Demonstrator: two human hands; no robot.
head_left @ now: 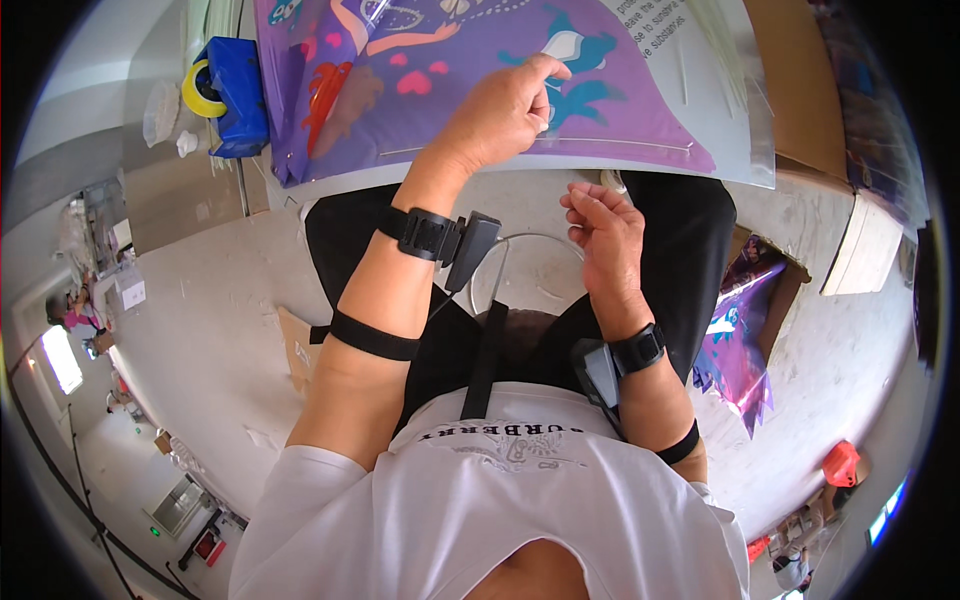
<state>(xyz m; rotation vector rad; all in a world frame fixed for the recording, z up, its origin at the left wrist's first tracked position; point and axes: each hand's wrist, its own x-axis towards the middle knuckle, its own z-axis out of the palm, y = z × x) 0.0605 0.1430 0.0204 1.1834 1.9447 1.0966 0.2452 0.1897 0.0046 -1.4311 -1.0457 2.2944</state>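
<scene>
A purple printed plastic sheet (400,110), with pink hearts and blue and orange figures, lies on the table in front of me. Along its near edge runs a thin pale rod (640,145). Above the sheet's right half is my left hand (505,110), its fingers curled in and thumb and index close together; whether it pinches anything is too small to tell. Nearer my body, just off the table edge, I hold my right hand (612,240) with fingertips and thumb drawn together. Anything between them cannot be made out.
On the left stands a blue tape dispenser (238,100) with a yellow tape roll (203,88). Thin pale rods (715,50) lie at the far right of the table. A cardboard box (785,300) of similar purple sheets sits on the floor to the right.
</scene>
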